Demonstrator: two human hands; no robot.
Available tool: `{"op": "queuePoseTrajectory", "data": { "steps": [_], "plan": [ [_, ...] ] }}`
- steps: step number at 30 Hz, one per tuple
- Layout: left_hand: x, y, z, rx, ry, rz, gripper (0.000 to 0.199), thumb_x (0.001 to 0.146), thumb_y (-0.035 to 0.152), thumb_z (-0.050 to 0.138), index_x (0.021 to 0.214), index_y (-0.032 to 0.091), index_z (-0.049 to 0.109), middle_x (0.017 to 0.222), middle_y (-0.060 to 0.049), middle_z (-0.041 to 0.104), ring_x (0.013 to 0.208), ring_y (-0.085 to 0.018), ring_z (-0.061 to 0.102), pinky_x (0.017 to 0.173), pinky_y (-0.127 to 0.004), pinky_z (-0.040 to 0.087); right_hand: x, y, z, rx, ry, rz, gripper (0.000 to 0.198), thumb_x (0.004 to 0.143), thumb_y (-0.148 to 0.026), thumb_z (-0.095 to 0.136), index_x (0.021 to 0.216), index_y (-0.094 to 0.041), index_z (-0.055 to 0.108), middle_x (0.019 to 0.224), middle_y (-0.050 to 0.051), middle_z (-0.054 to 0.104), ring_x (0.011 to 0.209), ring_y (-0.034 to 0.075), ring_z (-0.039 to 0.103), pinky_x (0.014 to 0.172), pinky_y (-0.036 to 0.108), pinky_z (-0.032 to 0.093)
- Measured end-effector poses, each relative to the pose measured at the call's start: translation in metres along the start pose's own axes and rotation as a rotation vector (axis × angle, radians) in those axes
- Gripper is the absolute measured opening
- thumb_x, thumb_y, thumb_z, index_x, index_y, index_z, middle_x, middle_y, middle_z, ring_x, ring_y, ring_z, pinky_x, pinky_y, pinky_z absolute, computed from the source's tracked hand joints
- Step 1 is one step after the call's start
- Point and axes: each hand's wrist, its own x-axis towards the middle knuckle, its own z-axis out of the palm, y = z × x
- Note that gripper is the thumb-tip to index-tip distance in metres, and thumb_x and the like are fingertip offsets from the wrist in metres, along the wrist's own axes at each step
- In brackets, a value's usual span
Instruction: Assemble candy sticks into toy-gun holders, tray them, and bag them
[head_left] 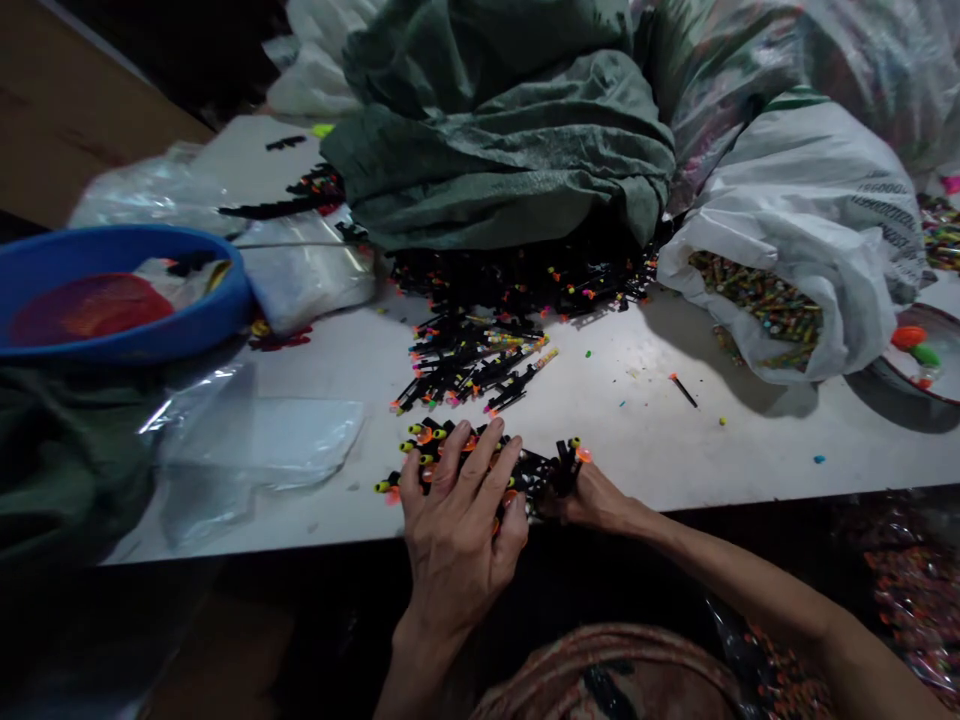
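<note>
a: where does the pile (536,468) lie from our hands?

b: at the near edge of the table (637,405), under our left hand (459,505) and on across to our right hand (592,497). its long axis runs left to right, roughly along that edge.

a: so which hand is nearer?

b: neither, as we see it; both are at it. our left covers the middle, our right is at the right end, and a stretch of black shows between them.

a: how do we have the left?

b: palm down, fingers a little apart and pointing away from us, thumb toward the right hand. it is unclenched, laid over the top; how hard we press, we cannot tell. yellow tips (382,487) poke out past our little finger.

a: and the right?

b: our forearm comes in slantwise from the right, so that hand points left. a few black pieces (564,468) stand against it, but they hide our fingers, so we cannot tell whether we grip them.

a: what is beyond?

b: the heap (465,365), just past our left fingertips, most of its sticks slanting up and away to the right. one lone stick (684,391) lies apart, farther out and to the right of our right hand.
</note>
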Motion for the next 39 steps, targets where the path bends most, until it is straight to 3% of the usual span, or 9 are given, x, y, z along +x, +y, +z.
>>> {"op": "queuePoseTrajectory", "data": {
  "steps": [4, 10, 15, 16, 20, 24, 27, 34, 39],
  "plan": [
    [-0.001, 0.001, 0.0, -0.008, 0.0, -0.007, 0.038, 0.085, 0.025, 0.049, 0.123, 0.023, 0.056, 0.133, -0.006, 0.054, 0.131, -0.029, 0.039, 0.11, -0.057, 0.016, -0.005, -0.006, 0.0, 0.008, -0.06, -0.028, 0.008, 0.077, -0.019, 0.06, 0.084, -0.016, 0.058, 0.074, 0.001, 0.06, 0.068, 0.014, 0.053, 0.065, 0.023, 0.042],
    [-0.004, -0.004, 0.003, 0.032, -0.027, 0.036, 0.048, 0.087, 0.043, 0.044, 0.129, 0.021, 0.051, 0.137, -0.009, 0.049, 0.134, -0.032, 0.033, 0.11, -0.059, 0.014, -0.014, -0.036, 0.001, -0.469, -0.253, 0.023, 0.022, 0.081, -0.015, 0.051, 0.101, -0.011, 0.059, 0.097, 0.013, 0.065, 0.074, 0.019, 0.059, 0.066, 0.028, 0.041],
    [-0.004, -0.004, 0.002, 0.047, -0.025, 0.047, 0.056, 0.085, 0.05, 0.046, 0.132, 0.021, 0.048, 0.139, -0.009, 0.047, 0.134, -0.033, 0.033, 0.11, -0.058, 0.012, 0.029, -0.041, -0.046, -0.439, -0.563, 0.009, 0.019, 0.079, -0.023, 0.059, 0.095, -0.014, 0.065, 0.087, 0.007, 0.068, 0.076, 0.018, 0.061, 0.064, 0.024, 0.042],
    [-0.004, -0.003, 0.002, 0.045, -0.021, 0.035, 0.053, 0.085, 0.047, 0.047, 0.131, 0.022, 0.048, 0.138, -0.009, 0.047, 0.134, -0.032, 0.033, 0.11, -0.057, 0.012, 0.046, -0.039, -0.06, -0.435, -0.565, -0.009, 0.021, 0.079, -0.02, 0.059, 0.098, -0.015, 0.064, 0.088, 0.005, 0.068, 0.077, 0.017, 0.061, 0.065, 0.023, 0.042],
    [-0.005, -0.002, 0.0, 0.079, -0.034, 0.047, 0.051, 0.084, 0.036, 0.05, 0.133, 0.023, 0.046, 0.14, -0.008, 0.046, 0.135, -0.031, 0.031, 0.111, -0.055, 0.012, 0.116, -0.028, -0.093, -0.771, -0.079, 0.076, 0.033, 0.088, -0.004, 0.037, 0.11, -0.012, 0.059, 0.116, 0.016, 0.058, 0.093, 0.02, 0.06, 0.075, 0.03, 0.043],
    [-0.007, -0.005, 0.0, 0.104, -0.041, 0.074, 0.054, 0.083, 0.033, 0.05, 0.136, 0.024, 0.042, 0.141, -0.008, 0.044, 0.135, -0.031, 0.031, 0.11, -0.055, 0.013, 0.128, -0.015, -0.091, -0.944, -0.104, -0.021, 0.031, 0.085, -0.001, 0.036, 0.105, -0.007, 0.058, 0.117, 0.021, 0.054, 0.097, 0.024, 0.058, 0.077, 0.033, 0.043],
    [-0.006, -0.006, 0.002, 0.096, -0.029, 0.075, 0.053, 0.083, 0.033, 0.05, 0.136, 0.024, 0.043, 0.141, -0.008, 0.045, 0.134, -0.032, 0.032, 0.11, -0.056, 0.014, 0.097, -0.004, -0.087, -0.834, -0.051, -0.023, 0.023, 0.083, -0.008, 0.043, 0.103, -0.008, 0.056, 0.106, 0.018, 0.058, 0.09, 0.023, 0.058, 0.074, 0.032, 0.042],
    [-0.001, -0.007, 0.004, 0.083, -0.029, 0.082, 0.052, 0.083, 0.033, 0.05, 0.134, 0.023, 0.045, 0.139, -0.009, 0.047, 0.132, -0.032, 0.035, 0.11, -0.056, 0.016, 0.037, -0.001, -0.053, 0.028, -0.012, 0.09, 0.017, 0.075, -0.017, 0.056, 0.091, -0.014, 0.055, 0.071, -0.004, 0.053, 0.059, 0.008, 0.044, 0.053, 0.018, 0.032],
    [-0.003, -0.007, 0.003, 0.083, -0.037, 0.07, 0.054, 0.083, 0.033, 0.051, 0.135, 0.025, 0.044, 0.139, -0.008, 0.046, 0.133, -0.033, 0.035, 0.11, -0.056, 0.016, 0.019, -0.012, -0.03, 0.039, -0.126, -0.041, 0.006, 0.074, -0.017, 0.057, 0.079, -0.013, 0.058, 0.067, -0.003, 0.051, 0.057, 0.008, 0.04, 0.054, 0.019, 0.031]
  ]
}}
